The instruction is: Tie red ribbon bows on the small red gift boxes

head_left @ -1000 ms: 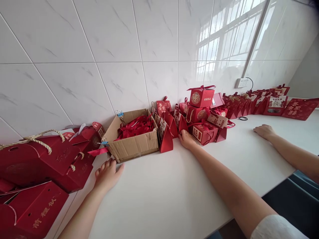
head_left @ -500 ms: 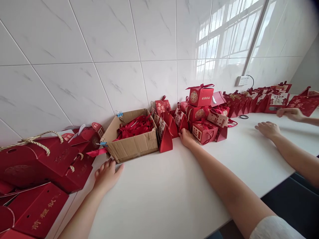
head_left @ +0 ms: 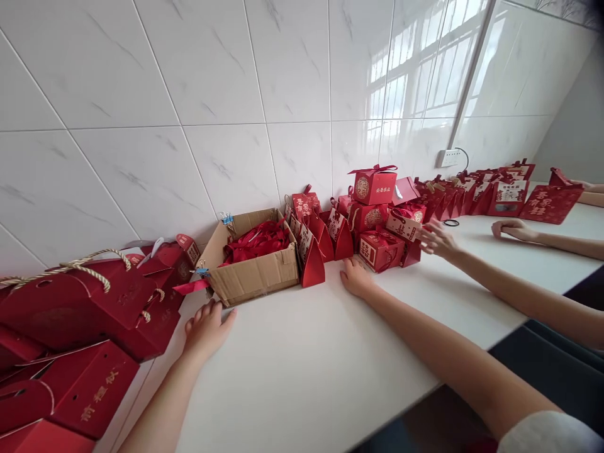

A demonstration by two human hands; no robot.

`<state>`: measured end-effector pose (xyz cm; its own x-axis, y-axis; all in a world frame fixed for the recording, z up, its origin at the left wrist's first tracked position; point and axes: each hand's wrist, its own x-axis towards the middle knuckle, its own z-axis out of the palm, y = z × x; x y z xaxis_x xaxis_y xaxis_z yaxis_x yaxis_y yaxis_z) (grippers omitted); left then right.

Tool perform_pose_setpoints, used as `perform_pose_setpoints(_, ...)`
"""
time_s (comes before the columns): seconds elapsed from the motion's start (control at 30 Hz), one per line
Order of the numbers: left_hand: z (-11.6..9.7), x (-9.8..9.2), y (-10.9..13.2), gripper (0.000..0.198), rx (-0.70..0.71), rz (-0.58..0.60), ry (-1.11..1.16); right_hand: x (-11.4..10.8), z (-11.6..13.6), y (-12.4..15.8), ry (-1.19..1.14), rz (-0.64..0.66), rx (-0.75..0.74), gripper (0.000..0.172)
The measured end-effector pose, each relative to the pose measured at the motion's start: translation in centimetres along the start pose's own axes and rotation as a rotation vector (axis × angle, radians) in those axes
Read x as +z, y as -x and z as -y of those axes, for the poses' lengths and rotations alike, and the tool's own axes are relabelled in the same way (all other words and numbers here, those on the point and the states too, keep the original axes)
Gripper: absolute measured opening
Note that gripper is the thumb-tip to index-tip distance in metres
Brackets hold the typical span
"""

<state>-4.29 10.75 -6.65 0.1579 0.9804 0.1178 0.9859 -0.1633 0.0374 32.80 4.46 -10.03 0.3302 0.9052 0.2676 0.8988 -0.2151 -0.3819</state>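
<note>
My left hand (head_left: pixel 206 330) rests on the white table with thumb and fingers apart, holding nothing. Just beyond its fingertips is the front left corner of an open cardboard box (head_left: pixel 255 280), which is filled with red ribbons (head_left: pixel 259 244). My right hand (head_left: pixel 358 278) also lies on the tabletop, fingers loosely stretched and empty. Close to its fingertips are a triangular red gift box (head_left: pixel 340 236) and a red cube-shaped box (head_left: pixel 383 250) with a gold-and-white label. Above that cube, more red boxes are stacked, the top one (head_left: pixel 377 187) tied with a ribbon bow.
Large red gift boxes (head_left: pixel 101 296) with rope handles crowd the left side. At the right, a co-worker's hand (head_left: pixel 441 242) touches the stack's edge, and other people's hands (head_left: pixel 516 230) lie farther along. Rows of red boxes (head_left: pixel 472 192) line the tiled wall (head_left: pixel 226 63) below a socket (head_left: pixel 448 158).
My right hand has drawn back slightly from the triangular box; my left hand stays put. A co-worker's hand has reached left to the stacked boxes. The view has shifted a little.
</note>
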Motion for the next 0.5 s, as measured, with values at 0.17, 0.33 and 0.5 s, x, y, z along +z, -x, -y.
perform_pose_setpoints(0.17, 0.1, 0.2, 0.0, 0.051, 0.009, -0.008, 0.035, -1.3, 0.5, 5.6, 0.031, 0.096, -0.100, 0.041)
perform_pose_setpoints(0.33, 0.1, 0.4, 0.0, 0.050, 0.009, -0.030, 0.063, -1.4, 2.2, 6.4, 0.017, 0.161, -0.141, 0.045)
perform_pose_setpoints(0.5, 0.1, 0.4, 0.2, 0.050, 0.011, -0.031, 0.056, -0.3, 4.8, 5.8, -0.057, 0.153, -0.125, 0.056)
